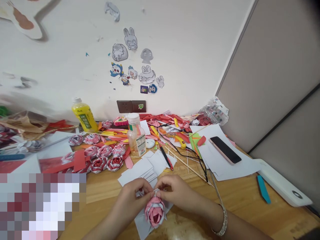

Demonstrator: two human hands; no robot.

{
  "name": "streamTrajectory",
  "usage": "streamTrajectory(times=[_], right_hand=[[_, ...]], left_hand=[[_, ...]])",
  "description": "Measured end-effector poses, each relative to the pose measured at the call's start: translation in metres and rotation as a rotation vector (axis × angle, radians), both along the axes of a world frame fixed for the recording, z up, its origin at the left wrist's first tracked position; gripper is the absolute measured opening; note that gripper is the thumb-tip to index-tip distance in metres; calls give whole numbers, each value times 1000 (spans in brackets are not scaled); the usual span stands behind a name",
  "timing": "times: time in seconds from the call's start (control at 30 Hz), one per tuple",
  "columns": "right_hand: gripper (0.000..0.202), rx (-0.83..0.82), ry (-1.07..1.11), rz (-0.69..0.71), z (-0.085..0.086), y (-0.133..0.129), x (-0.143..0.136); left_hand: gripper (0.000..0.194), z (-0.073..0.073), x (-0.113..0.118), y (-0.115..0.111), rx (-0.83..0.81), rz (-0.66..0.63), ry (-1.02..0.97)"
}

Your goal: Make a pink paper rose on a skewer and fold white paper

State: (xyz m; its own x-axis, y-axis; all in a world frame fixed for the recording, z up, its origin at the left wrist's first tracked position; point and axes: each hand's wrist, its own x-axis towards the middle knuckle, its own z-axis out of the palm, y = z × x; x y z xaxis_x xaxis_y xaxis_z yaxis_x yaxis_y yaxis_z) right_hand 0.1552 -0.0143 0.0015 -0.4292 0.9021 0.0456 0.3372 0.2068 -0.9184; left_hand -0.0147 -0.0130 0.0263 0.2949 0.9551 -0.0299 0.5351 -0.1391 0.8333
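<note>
A pink and white folded paper rose [155, 210] lies at the front of the wooden table, with white paper around its outer edge and under it. My left hand [136, 196] pinches the rose's far rim from the left. From the right, my right hand [172, 193] pinches the same rim, its thumb close to the left thumb. Both hands are closed on the white paper edge; the fingertips behind it are partly hidden. Just beyond them lies a stack of white paper pieces [138, 171], with a black and red pen [166, 159] at its right.
Finished paper roses [103, 151] sit in rows at the left. Behind are a clear jar [137, 140], a yellow drink bottle [85, 116] and heaped paper strips [160, 120]. At the right, a phone [225, 150] rests on white sheets [220, 171], beside a white device [282, 183].
</note>
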Motion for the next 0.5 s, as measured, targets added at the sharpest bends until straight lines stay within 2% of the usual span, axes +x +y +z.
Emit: streamTrajectory(times=[0.1, 0.27, 0.5], right_hand=[[7, 20, -15, -22, 0, 0, 0], [9, 228, -176, -36, 7, -2, -2], [14, 256, -201, 30, 4, 0, 0]], left_hand=[[13, -1, 0, 0, 14, 1, -3], [14, -1, 1, 0, 17, 2, 20], [14, 0, 1, 2, -7, 2, 19]])
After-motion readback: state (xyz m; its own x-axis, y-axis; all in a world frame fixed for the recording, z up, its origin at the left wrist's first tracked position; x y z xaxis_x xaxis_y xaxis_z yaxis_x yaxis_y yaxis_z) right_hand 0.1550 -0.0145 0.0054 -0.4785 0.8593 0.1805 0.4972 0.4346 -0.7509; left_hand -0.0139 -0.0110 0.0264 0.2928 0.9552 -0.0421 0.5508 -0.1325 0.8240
